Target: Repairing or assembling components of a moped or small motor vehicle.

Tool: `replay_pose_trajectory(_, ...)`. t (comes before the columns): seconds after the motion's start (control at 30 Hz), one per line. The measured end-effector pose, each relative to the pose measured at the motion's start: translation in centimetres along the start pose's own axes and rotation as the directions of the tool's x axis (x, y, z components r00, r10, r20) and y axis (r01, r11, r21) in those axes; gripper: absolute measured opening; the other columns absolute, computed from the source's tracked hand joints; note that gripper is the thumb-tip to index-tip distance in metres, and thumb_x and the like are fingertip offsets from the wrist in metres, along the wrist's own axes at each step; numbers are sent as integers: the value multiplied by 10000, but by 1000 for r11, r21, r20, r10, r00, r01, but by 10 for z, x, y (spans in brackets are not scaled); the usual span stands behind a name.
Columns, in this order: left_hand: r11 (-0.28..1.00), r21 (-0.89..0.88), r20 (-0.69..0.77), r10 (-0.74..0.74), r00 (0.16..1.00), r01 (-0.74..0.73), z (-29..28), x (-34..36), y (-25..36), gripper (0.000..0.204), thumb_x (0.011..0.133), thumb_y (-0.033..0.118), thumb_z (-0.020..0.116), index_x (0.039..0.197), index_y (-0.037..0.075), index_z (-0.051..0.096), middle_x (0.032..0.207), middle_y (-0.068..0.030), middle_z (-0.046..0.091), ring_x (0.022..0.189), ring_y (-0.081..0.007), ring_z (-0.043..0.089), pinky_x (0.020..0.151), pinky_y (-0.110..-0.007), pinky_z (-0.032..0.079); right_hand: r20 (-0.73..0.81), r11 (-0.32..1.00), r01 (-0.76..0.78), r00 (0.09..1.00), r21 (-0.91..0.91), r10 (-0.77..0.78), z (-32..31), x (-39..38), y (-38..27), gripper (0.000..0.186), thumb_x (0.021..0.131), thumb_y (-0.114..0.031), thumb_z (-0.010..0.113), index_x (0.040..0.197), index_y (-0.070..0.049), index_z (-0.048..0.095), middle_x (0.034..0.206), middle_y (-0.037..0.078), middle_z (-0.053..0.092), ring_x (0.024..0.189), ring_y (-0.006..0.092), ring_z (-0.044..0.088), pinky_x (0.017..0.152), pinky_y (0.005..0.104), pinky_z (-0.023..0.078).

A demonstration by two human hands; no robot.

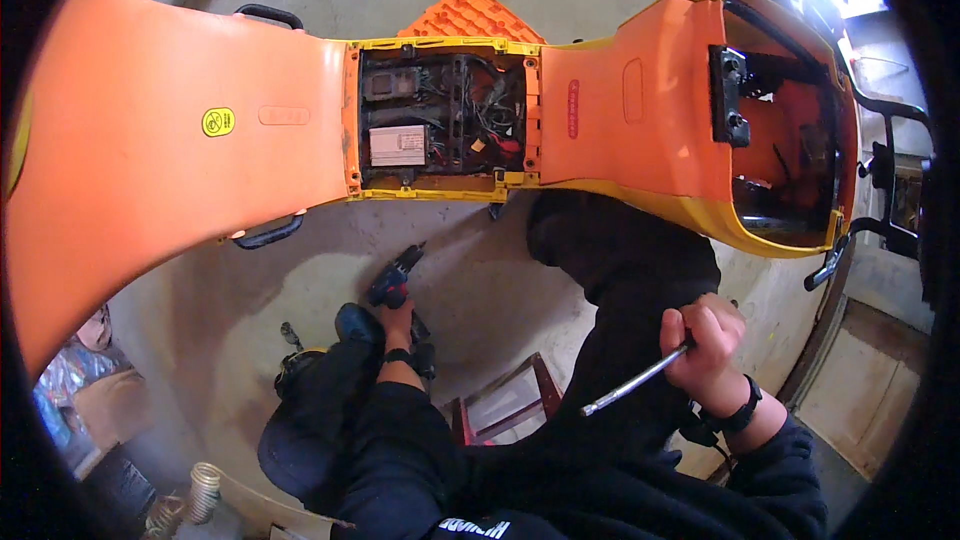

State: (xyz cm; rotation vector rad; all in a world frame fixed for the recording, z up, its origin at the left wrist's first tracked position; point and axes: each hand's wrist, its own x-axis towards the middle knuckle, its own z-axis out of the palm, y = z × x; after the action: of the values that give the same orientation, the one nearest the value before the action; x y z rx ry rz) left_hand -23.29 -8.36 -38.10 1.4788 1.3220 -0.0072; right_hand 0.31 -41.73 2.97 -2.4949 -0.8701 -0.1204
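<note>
My right hand (708, 345), raised over my right thigh, is closed round one end of a slim silver metal rod (637, 383). The rod's free end slants down to the left. Low by my left leg, my left hand (397, 322) grips a dark cordless drill (392, 282) with red trim, its bit pointing up and to the right. Ahead of both hands stretches an orange and yellow ride-on vehicle body (290, 70). An open compartment (457, 100) in its middle shows wiring and a silver box (398, 146). Neither hand touches the vehicle.
An orange ribbed panel (470, 12) lies on the floor beyond the vehicle. Black handlebars (890, 180) stand at the far right. A red-framed stool (548, 385) is between my legs. At lower left are a coiled hose (204, 492) and a cardboard box (112, 408).
</note>
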Motion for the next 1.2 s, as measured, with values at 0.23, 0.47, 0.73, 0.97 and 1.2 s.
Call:
replay_pose_trajectory(0.23, 990, 135, 170, 18, 985, -41, 15, -16, 26, 368, 684, 121, 709, 1021, 33, 590, 896, -80, 632, 787, -215, 597, 711, -370, 474, -57, 999, -39, 998, 0, 38, -2, -7, 6, 282, 762, -32, 660, 601, -63, 431, 526, 82, 386, 433, 248, 400, 418, 363, 300)
replay_pose_trajectory(0.47, 859, 378, 366, 204, 908, -345, 65, -24, 30, 505, 675, 190, 745, 1105, 23, 540, 861, -147, 636, 763, -294, 642, 682, -412, 503, -51, 994, -99, 994, -53, 96, -10, -19, 17, 251, 792, -43, 623, 625, -49, 437, 526, 88, 388, 428, 248, 404, 424, 359, 289)
replay_pose_trajectory(0.73, 899, 228, 358, 279, 891, -373, 88, -43, 39, 497, 665, 201, 771, 1066, 5, 550, 928, -190, 653, 800, -328, 665, 684, -429, 510, -52, 989, -124, 991, -81, 120, -18, -34, 26, 266, 789, -76, 625, 615, -62, 425, 516, 82, 371, 426, 259, 393, 422, 371, 272)
replay_pose_trajectory(0.97, 640, 488, 312, 508, 803, -594, 87, -12, -31, 492, 666, 273, 788, 1030, 9, 588, 922, -177, 664, 826, -328, 665, 713, -425, 516, -91, 992, -112, 990, -54, 106, -20, -33, 23, 271, 772, -73, 628, 604, -71, 415, 513, 85, 384, 425, 269, 393, 423, 380, 274)
replay_pose_trajectory(1.2, 878, 321, 416, 205, 886, -354, 84, -4, -5, 501, 678, 327, 790, 1031, 19, 613, 929, -162, 671, 907, -288, 660, 770, -395, 504, -126, 993, -119, 985, 5, 119, -18, -34, 32, 261, 758, -61, 629, 605, -74, 419, 516, 85, 399, 428, 269, 405, 425, 382, 286)
